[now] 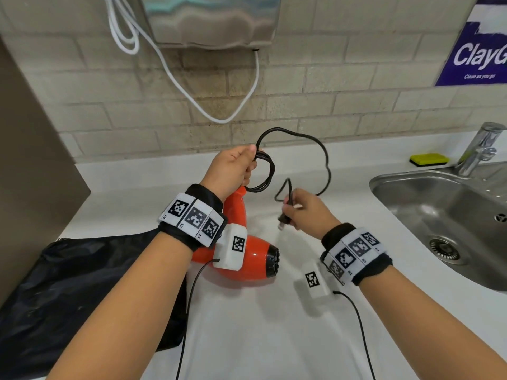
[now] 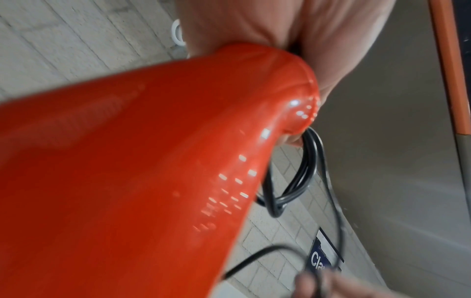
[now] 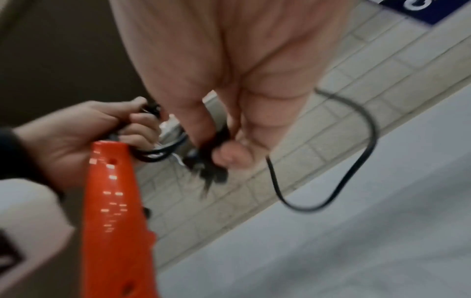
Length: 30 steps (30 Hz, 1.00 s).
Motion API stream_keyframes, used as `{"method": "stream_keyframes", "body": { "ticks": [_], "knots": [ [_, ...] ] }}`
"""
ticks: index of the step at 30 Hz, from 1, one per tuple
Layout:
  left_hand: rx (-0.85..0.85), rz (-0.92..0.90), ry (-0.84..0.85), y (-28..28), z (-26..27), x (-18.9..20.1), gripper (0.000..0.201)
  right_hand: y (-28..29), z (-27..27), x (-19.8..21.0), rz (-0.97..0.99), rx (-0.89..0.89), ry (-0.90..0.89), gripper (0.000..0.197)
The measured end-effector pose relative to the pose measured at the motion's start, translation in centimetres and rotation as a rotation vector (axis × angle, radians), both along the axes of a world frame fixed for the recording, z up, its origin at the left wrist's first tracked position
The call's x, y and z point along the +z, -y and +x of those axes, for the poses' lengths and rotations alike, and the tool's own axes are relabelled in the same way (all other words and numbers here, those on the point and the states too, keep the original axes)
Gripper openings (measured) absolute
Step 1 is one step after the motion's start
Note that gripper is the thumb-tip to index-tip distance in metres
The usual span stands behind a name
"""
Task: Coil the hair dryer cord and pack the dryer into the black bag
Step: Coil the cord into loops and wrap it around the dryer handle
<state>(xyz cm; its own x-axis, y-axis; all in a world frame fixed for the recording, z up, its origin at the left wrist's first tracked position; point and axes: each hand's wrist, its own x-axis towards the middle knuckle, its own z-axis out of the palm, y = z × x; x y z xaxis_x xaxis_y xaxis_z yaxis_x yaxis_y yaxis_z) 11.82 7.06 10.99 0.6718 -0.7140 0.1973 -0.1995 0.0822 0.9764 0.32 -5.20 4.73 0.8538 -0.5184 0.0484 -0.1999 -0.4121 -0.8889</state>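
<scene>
My left hand [image 1: 233, 165] grips the handle end of the orange hair dryer [image 1: 252, 259] together with several coiled loops of its black cord [image 1: 270, 171]. The dryer hangs down under that wrist, black nozzle toward the right. The rest of the cord arcs out loose to my right hand [image 1: 299, 207], which pinches it just above the plug [image 1: 284, 222]. The black bag [image 1: 82, 283] lies flat on the counter at the left. The left wrist view shows the handle [image 2: 153, 161] and loops [image 2: 305, 171]. In the right wrist view, the right hand [image 3: 229, 153] holds the plug [image 3: 211, 171].
The white counter [image 1: 247, 325] runs to a steel sink [image 1: 389, 185] on the right, with a tap [image 1: 477, 149] and a yellow sponge [image 1: 429, 159]. On the tiled wall hang white cables [image 1: 178, 78] and a metal dispenser [image 1: 214, 20]. A brown panel [image 1: 27, 160] bounds the left.
</scene>
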Motion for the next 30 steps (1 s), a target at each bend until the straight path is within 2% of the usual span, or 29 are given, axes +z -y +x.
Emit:
{"method": "stream_keyframes", "body": {
  "ticks": [2, 4, 5, 7, 9, 13, 15, 17, 20, 25, 27, 30],
  "knots": [
    [0.004, 0.000, 0.008, 0.0, 0.0, 0.1, 0.020, -1.6, 0.0, 0.8, 0.041, -0.041, 0.333, 0.025],
    [-0.007, 0.007, 0.021, 0.0, 0.0, 0.1, 0.021, -2.9, 0.0, 1.3, -0.005, -0.078, 0.639, 0.026],
    [-0.015, 0.009, 0.023, 0.0, 0.0, 0.0, 0.023, -3.4, 0.1, 1.5, -0.015, -0.075, 0.743, 0.026],
    [-0.042, 0.000, 0.008, -0.1, 0.1, 0.0, 0.024, -4.1, 0.4, 1.8, -0.015, -0.042, 0.822, 0.028],
    [-0.084, -0.009, -0.007, -0.3, 0.0, 0.0, 0.024, -4.3, 0.9, 1.9, -0.070, -0.042, 0.780, 0.028],
    [-0.161, -0.010, -0.067, -0.5, -0.5, 0.1, 0.027, -3.4, 2.1, 1.8, -0.270, -0.165, 0.711, 0.013],
    [-0.189, -0.009, -0.105, -0.6, -0.7, 0.2, 0.027, -3.0, 2.7, 1.9, -0.361, -0.235, 0.715, 0.016],
    [-0.226, -0.003, -0.111, -0.7, -1.0, 0.2, 0.028, -3.0, 3.2, 2.2, -0.327, -0.261, 0.711, 0.022],
    [-0.276, -0.006, -0.061, -0.8, -1.4, 0.1, 0.026, -3.1, 3.5, 3.0, -0.197, -0.200, 0.599, 0.034],
    [-0.232, -0.031, -0.006, -0.8, -1.2, 0.2, 0.028, -2.5, 3.3, 2.7, -0.280, -0.052, 0.430, 0.027],
    [-0.195, -0.033, -0.008, -0.7, -1.1, 0.2, 0.030, -2.8, 3.1, 1.6, -0.250, -0.034, 0.387, 0.029],
    [-0.135, -0.046, -0.043, -0.5, -1.0, 0.1, 0.031, -3.2, 2.1, -0.6, -0.319, -0.008, 0.267, 0.027]
  ]
}}
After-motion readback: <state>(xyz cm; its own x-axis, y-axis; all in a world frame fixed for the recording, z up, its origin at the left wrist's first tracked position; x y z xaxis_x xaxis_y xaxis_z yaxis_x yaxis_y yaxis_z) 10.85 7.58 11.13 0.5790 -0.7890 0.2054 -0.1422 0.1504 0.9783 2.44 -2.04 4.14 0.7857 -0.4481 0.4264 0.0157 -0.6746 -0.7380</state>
